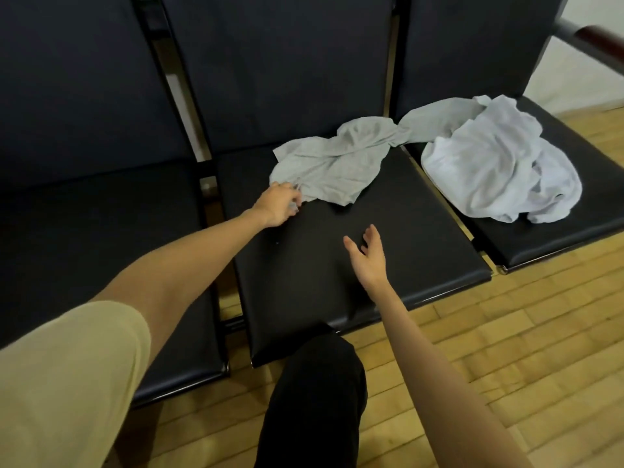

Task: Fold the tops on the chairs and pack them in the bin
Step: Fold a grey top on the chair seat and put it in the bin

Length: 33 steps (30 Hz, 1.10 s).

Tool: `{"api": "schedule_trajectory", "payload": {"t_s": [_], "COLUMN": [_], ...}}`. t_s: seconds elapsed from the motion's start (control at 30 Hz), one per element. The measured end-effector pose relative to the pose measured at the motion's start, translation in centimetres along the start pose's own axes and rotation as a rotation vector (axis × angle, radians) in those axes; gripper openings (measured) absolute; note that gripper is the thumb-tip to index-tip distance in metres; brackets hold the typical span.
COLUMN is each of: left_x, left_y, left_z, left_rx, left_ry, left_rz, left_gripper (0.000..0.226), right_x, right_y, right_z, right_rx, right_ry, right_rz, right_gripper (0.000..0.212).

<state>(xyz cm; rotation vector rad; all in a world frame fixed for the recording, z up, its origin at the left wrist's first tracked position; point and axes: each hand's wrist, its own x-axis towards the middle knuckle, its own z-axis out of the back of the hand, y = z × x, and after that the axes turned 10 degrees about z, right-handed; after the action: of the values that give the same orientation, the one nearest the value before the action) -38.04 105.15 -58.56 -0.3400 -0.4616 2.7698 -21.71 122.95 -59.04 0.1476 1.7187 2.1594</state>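
Left hand (278, 204) fingers pinch grey top (332, 163) edge on middle chair (337, 265); right hand (368, 256) fingers spread, holding nothing; white top (499, 163) crumpled on right chair (557, 238).

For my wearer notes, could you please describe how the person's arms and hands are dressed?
The left arm has a loose beige short sleeve ending above the elbow; below it the arm is bare. The right arm shows no sleeve. Both the left hand and right hand are uncovered, with no gloves, watch or rings visible.

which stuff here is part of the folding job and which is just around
Part of the job:
- grey top, its corner pinched by the left hand
- white top on the right chair
- right hand, open, empty

Just around:
- left chair seat
- wooden floor
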Motion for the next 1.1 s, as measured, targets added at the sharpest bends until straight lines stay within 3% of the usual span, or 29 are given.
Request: {"api": "schedule_trajectory", "payload": {"t_s": [0.07, 0.27, 0.37, 0.47, 0.57, 0.7, 0.77, 0.9, 1.1], "left_x": [-2.4, -12.5, -16.9, -20.2, -22.5, -24.3, -25.5, -28.3, -32.6], "left_y": [-0.3, -0.2, 0.8, 1.5, 2.0, 3.3, 3.8, 4.2, 6.6], "left_z": [-0.4, -0.6, 0.6, 2.6, 4.9, 8.8, 11.0, 15.7, 21.7], "left_rx": [-0.077, -0.209, -0.317, -0.486, -0.591, -0.773, -0.937, -1.094, -1.341], "left_ry": [0.027, 0.297, 0.423, 0.461, 0.329, 0.056, -0.044, -0.205, -0.336], "left_rz": [-0.057, -0.184, -0.128, -0.015, 0.100, 0.270, 0.328, 0.329, 0.309], "left_gripper": [0.014, 0.018, 0.017, 0.018, 0.023, 0.018, 0.013, 0.015, 0.018], "right_x": [0.0, -1.4, -2.3, -3.5, -4.5, -5.9, -6.9, -9.2, -13.2], "right_y": [0.5, 0.8, 1.3, 2.1, 3.8, 8.2, 11.1, 17.3, 25.9], "right_z": [0.1, 0.7, 0.6, 0.2, -0.5, -0.8, -1.1, -2.7, -6.1], "right_rx": [0.042, 0.139, 0.159, 0.271, 0.417, 0.721, 0.800, 0.669, 0.768], "right_ry": [-0.018, -0.030, -0.061, 0.010, 0.112, 0.100, 0.082, 0.100, 0.193], "right_rz": [-0.026, -0.100, -0.168, -0.270, -0.384, -0.388, -0.266, 0.081, 0.308], "right_gripper": [0.077, 0.077, 0.076, 0.072, 0.053, 0.026, 0.017, 0.023, 0.025]}}
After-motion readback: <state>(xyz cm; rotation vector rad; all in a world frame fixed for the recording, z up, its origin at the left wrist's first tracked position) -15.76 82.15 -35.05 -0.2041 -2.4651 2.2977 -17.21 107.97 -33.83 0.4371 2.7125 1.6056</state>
